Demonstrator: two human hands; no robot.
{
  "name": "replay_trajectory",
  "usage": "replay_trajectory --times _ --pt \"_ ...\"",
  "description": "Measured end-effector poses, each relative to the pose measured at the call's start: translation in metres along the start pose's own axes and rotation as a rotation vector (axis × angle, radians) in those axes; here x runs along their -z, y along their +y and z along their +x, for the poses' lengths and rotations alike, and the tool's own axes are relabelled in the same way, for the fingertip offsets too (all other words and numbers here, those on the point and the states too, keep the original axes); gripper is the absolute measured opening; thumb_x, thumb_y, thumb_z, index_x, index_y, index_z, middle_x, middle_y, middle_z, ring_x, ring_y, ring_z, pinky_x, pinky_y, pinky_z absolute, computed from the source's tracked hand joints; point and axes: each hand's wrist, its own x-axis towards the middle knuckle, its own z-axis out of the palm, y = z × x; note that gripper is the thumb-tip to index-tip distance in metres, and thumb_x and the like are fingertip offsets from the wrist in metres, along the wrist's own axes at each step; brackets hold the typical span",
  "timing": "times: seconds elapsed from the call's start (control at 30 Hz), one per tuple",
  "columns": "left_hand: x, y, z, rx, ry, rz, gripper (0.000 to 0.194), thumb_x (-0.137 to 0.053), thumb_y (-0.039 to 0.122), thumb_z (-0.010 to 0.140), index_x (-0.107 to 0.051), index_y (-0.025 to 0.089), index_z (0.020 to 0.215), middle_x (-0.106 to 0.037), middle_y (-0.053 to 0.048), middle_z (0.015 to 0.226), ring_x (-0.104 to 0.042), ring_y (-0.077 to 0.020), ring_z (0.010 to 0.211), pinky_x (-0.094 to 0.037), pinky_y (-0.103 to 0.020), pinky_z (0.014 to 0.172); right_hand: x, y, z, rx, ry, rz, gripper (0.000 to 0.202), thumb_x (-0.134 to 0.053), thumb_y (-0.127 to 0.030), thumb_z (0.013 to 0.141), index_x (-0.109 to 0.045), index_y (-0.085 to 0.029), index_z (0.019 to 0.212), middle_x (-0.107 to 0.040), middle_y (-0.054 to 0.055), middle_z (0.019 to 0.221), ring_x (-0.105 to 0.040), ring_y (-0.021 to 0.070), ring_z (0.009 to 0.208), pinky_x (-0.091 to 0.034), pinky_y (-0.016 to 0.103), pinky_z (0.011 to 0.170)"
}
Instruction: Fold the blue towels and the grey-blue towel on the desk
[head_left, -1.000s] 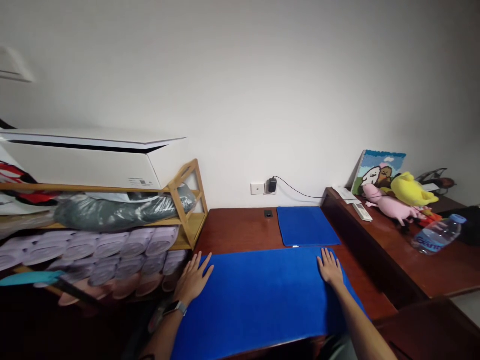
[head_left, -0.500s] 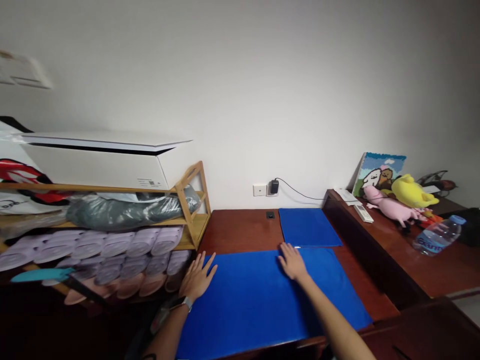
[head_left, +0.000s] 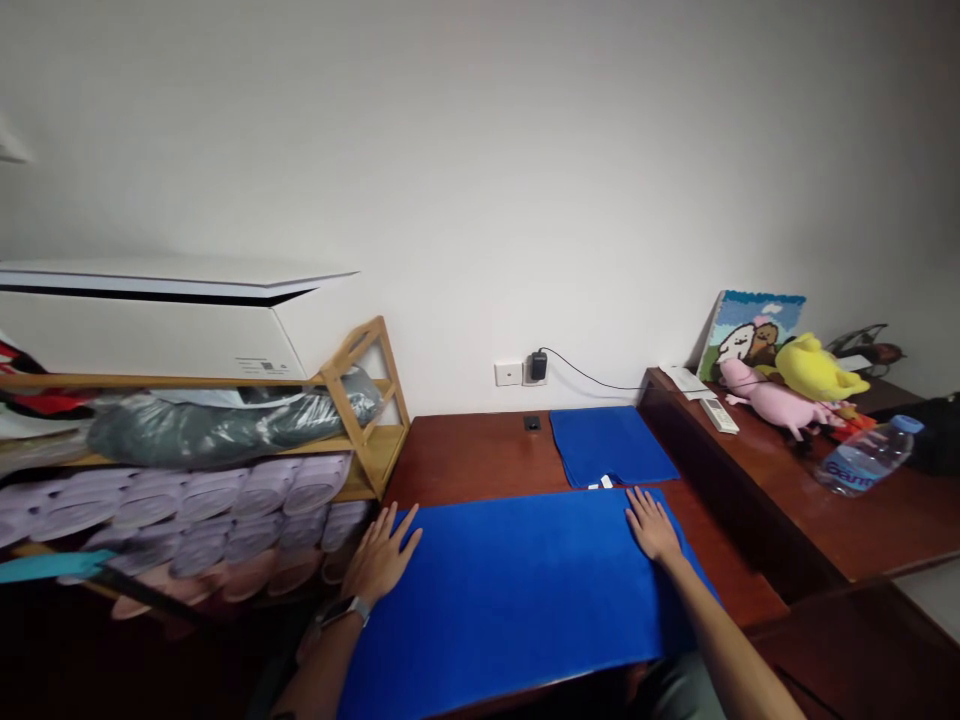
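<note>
A large blue cloth (head_left: 517, 580) lies spread flat over the front of the brown wooden table (head_left: 465, 460), its near edge reaching the table's front edge. My left hand (head_left: 381, 555) rests on its far left corner, palm down with fingers spread. Close to the far right corner, my right hand (head_left: 652, 525) lies flat on the same cloth, fingers stretched out. Just beyond it is a smaller folded blue cloth (head_left: 611, 445) with white tags on its near edge; neither hand touches that one.
A wooden rack (head_left: 382, 460) on the left bears a white box (head_left: 150, 335), a plastic-wrapped bundle (head_left: 225, 425) and several slippers (head_left: 217, 495). On the raised right-hand surface are a remote control (head_left: 720, 415), plush toys (head_left: 780, 405) and a water bottle (head_left: 866, 460). A black charger (head_left: 538, 365) is plugged into the wall.
My right hand has slid rightward across the large cloth to its far right corner. My left hand stays at the left corner. White tags now show on the smaller cloth. The view has shifted slightly.
</note>
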Motion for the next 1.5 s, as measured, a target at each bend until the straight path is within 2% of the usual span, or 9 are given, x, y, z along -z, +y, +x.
replay_trajectory --times 0.17,0.33,0.47,0.67,0.83,0.97,1.13,1.33,1.5 --pt "0.004 0.001 0.002 -0.006 0.003 0.015 0.071 -0.038 0.059 0.106 -0.053 0.023 0.166 -0.048 -0.017 0.176 -0.041 -0.0387 0.164 -0.036 -0.057 0.132 -0.002 -0.001 -0.005 0.039 0.015 0.024 0.070 -0.022 -0.048 0.113 -0.037 -0.019 0.175 -0.034 0.007 0.182 -0.026 0.0265 0.170 -0.019 0.050 0.139" --pt "0.008 0.003 0.001 0.008 -0.006 0.027 0.071 -0.038 0.057 0.106 -0.053 0.023 0.166 -0.049 -0.017 0.175 -0.041 -0.0379 0.164 -0.037 -0.056 0.131 0.012 -0.013 -0.008 0.018 0.030 0.006 0.065 -0.030 -0.042 0.112 -0.046 -0.019 0.171 -0.042 0.010 0.179 -0.034 0.0294 0.167 -0.023 0.049 0.137" --pt "0.008 0.003 0.001 0.004 0.029 0.035 0.068 -0.040 0.055 0.105 -0.057 0.025 0.163 -0.056 -0.013 0.171 -0.045 -0.0357 0.162 -0.040 -0.055 0.129 0.031 -0.053 0.008 0.104 0.116 -0.018 0.055 -0.038 -0.026 0.109 -0.059 -0.020 0.160 -0.055 0.013 0.168 -0.050 0.0280 0.152 -0.035 0.038 0.128" --pt "0.009 0.003 0.000 0.014 0.012 0.021 0.068 -0.039 0.058 0.106 -0.056 0.026 0.164 -0.054 -0.013 0.172 -0.044 -0.0358 0.162 -0.039 -0.055 0.130 0.043 -0.119 0.060 0.054 0.062 -0.026 0.057 -0.051 -0.012 0.102 -0.060 -0.025 0.157 -0.062 0.013 0.156 -0.062 0.0266 0.132 -0.048 0.033 0.109" --pt "0.009 0.004 -0.002 0.028 0.006 -0.010 0.066 -0.043 0.056 0.106 -0.056 0.027 0.164 -0.050 -0.013 0.175 -0.042 -0.0355 0.164 -0.037 -0.055 0.132 0.047 -0.119 0.080 0.046 0.051 -0.015 0.043 -0.058 -0.020 0.105 -0.071 -0.025 0.145 -0.072 0.013 0.139 -0.066 0.0258 0.125 -0.048 0.031 0.102" --pt "0.009 0.005 -0.003 0.024 0.023 0.004 0.065 -0.044 0.054 0.106 -0.056 0.027 0.164 -0.050 -0.015 0.175 -0.044 -0.0365 0.163 -0.039 -0.056 0.130 0.057 -0.110 0.080 0.085 0.073 0.004 0.039 -0.048 -0.034 0.113 -0.076 -0.028 0.140 -0.075 0.009 0.139 -0.067 0.0240 0.125 -0.047 0.028 0.102" --pt "0.010 0.007 -0.003 0.028 0.014 0.022 0.066 -0.043 0.055 0.106 -0.056 0.026 0.164 -0.049 -0.016 0.174 -0.045 -0.0353 0.163 -0.038 -0.054 0.131 0.059 -0.116 0.073 0.109 0.114 -0.013 0.043 -0.046 -0.043 0.114 -0.078 -0.030 0.139 -0.071 0.011 0.145 -0.062 0.0293 0.131 -0.047 0.036 0.106" --pt "0.007 0.006 -0.003 0.053 0.028 -0.001 0.066 -0.045 0.057 0.105 -0.058 0.028 0.163 -0.050 -0.012 0.175 -0.043 -0.0356 0.164 -0.038 -0.053 0.131 0.047 -0.141 0.057 0.235 0.063 -0.021 0.040 -0.056 -0.044 0.108 -0.076 -0.031 0.141 -0.072 0.009 0.147 -0.062 0.0276 0.134 -0.044 0.038 0.115" --pt "0.006 0.005 -0.003 0.038 0.058 0.019 0.065 -0.043 0.056 0.105 -0.059 0.029 0.161 -0.054 -0.012 0.172 -0.045 -0.0341 0.162 -0.040 -0.051 0.130 0.029 -0.145 0.046 0.234 -0.017 0.006 0.061 -0.039 -0.049 0.114 -0.047 -0.028 0.170 -0.039 0.007 0.181 -0.033 0.0287 0.166 -0.024 0.047 0.134"
